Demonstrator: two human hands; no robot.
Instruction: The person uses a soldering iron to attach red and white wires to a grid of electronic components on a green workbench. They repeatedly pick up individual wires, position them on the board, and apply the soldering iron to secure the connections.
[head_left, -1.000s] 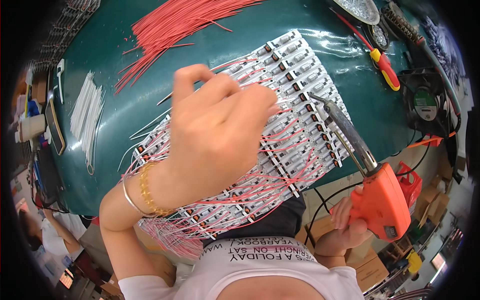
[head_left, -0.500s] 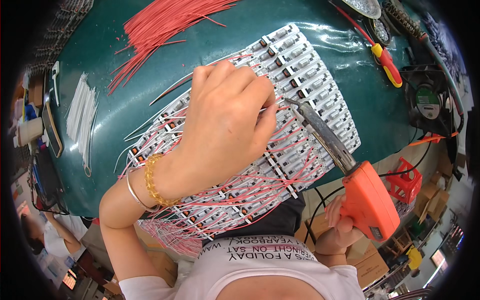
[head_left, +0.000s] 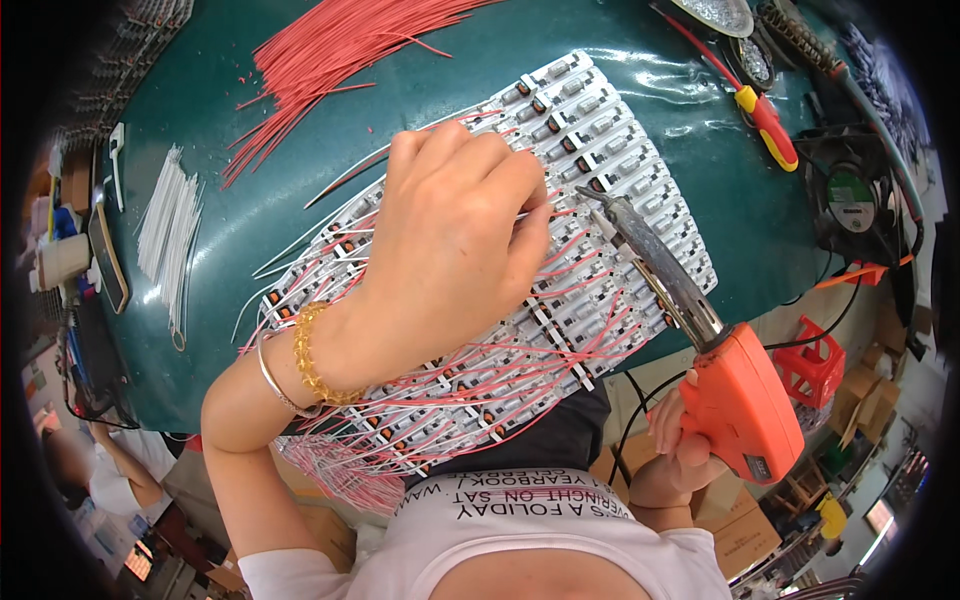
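Note:
Above a panel of small white circuit modules (head_left: 655, 185), my left hand (head_left: 450, 225) is closed in a pinch. A red wire (head_left: 562, 212) shows at its fingertips, though most of the grip is hidden. My right hand (head_left: 685, 445) is wrapped around the handle of an orange soldering gun (head_left: 750, 405). Its dark, bent tip (head_left: 590, 193) points left over the modules, a short way right of my left fingertips. Red and white wires (head_left: 500, 355) trail from the modules across the near part of the panel, which overhangs the table's front edge.
On the green table (head_left: 270, 210) lie a bundle of red wires (head_left: 340, 50) at the back and white wires (head_left: 170, 225) at left. A red-and-yellow screwdriver (head_left: 765, 130), a metal dish (head_left: 715, 15) and a black fan (head_left: 850, 195) are at right. A red stool (head_left: 810, 365) stands below.
The soldering gun's tip has shifted slightly up and right, away from my left fingertips. My left hand has stayed almost in place, still pinched.

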